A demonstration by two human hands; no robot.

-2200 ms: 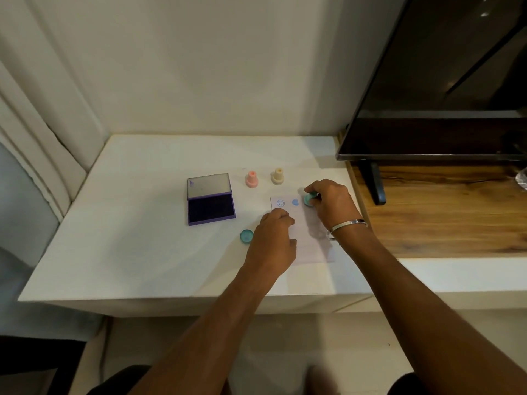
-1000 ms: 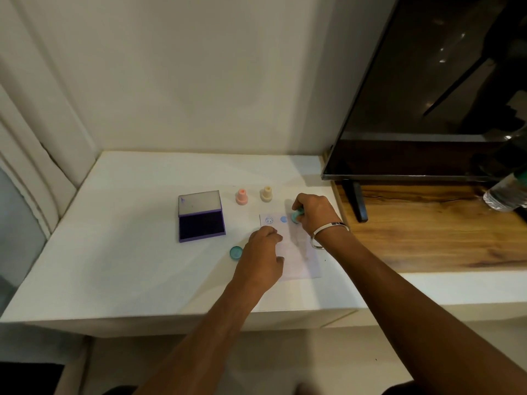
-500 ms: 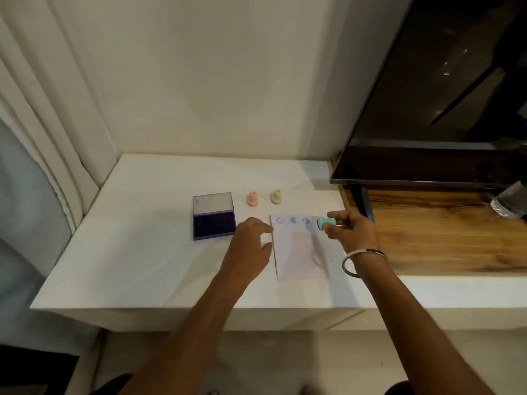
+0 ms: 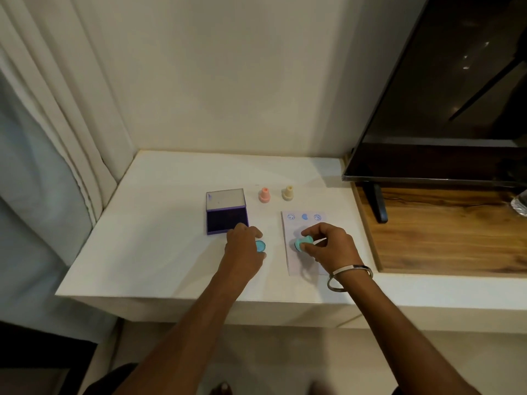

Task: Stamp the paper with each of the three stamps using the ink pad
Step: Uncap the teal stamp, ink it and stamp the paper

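Teal stamp [image 4: 302, 242] getting pinched by right hand [image 4: 330, 246], left hand [image 4: 242, 249] closing on its cap [image 4: 260, 246], capping squarely probably best.

Glossy wooden shelf [image 4: 445, 232]; matt paper [image 4: 291, 252].
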